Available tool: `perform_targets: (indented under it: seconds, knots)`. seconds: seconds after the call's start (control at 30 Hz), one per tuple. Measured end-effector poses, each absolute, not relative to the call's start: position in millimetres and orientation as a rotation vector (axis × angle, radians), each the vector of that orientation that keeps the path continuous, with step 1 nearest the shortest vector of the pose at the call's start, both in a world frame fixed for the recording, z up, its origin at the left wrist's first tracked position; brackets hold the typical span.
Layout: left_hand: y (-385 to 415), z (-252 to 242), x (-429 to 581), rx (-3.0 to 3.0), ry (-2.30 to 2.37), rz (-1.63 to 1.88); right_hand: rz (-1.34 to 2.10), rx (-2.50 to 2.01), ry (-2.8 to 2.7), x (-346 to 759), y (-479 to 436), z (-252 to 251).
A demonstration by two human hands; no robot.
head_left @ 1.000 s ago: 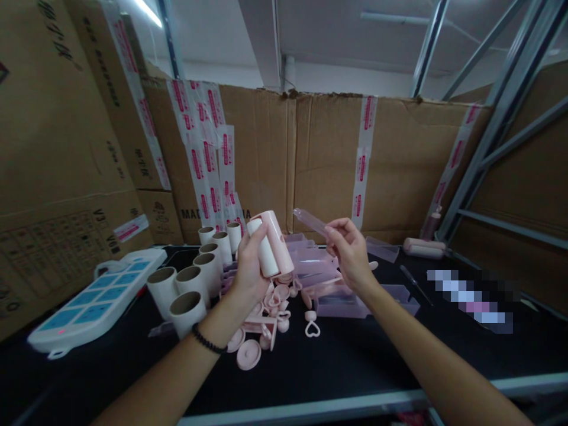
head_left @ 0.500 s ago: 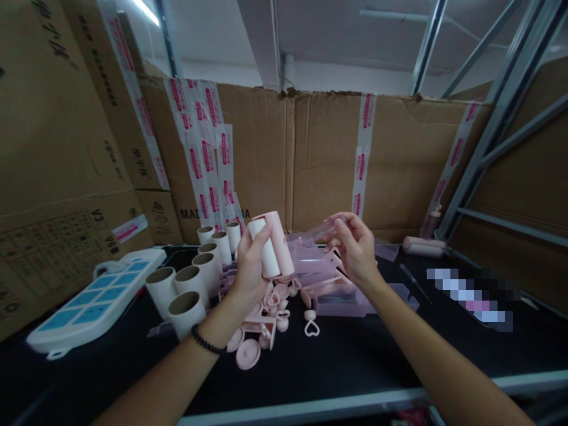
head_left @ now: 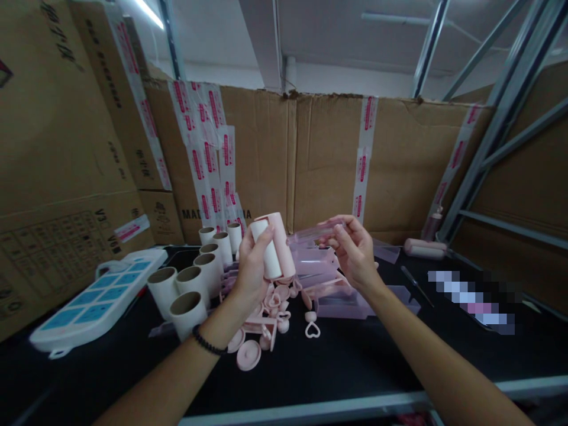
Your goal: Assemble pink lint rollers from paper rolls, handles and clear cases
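Observation:
My left hand (head_left: 254,260) is closed around a pink holder (head_left: 281,245) with a white roll (head_left: 267,248) seated in its side, tilted slightly. In my right hand (head_left: 355,245) a thin, clear pinkish plastic piece (head_left: 317,232) is pinched between thumb and fingers. Its left end points at the pink holder; I cannot tell whether they touch. Below my hands lies a heap of small pink plastic parts (head_left: 277,299), and nearer me a round pink cap (head_left: 248,355) and a pink heart-shaped loop (head_left: 312,329).
White rolls with hollow cores (head_left: 187,307) stand left of my left hand. Beyond them lies a white power strip (head_left: 89,307) with blue squares. Translucent purple trays (head_left: 341,306) sit under my right hand. Farther right are a thin knife-like tool (head_left: 416,285) and a pink roller (head_left: 426,248). Cardboard (head_left: 328,160) walls the back.
Both hands keep their grips and barely move. The clear plastic piece has tilted a little flatter, its left end slightly closer to the pink holder. The whole view shifts slightly.

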State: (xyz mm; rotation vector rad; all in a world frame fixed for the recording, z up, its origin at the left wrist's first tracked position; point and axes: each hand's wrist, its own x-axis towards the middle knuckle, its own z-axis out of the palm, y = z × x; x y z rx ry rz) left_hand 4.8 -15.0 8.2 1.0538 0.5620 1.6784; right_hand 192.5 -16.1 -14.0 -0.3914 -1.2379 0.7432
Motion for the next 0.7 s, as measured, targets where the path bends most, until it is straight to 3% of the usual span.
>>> perform_targets:
  seconds: [0.7]
  knots:
    - [-14.8, -0.3, -0.2, 1.363, 0.607, 1.875, 0.733, -0.413, -1.192, 185.2, -17.6, -15.1]
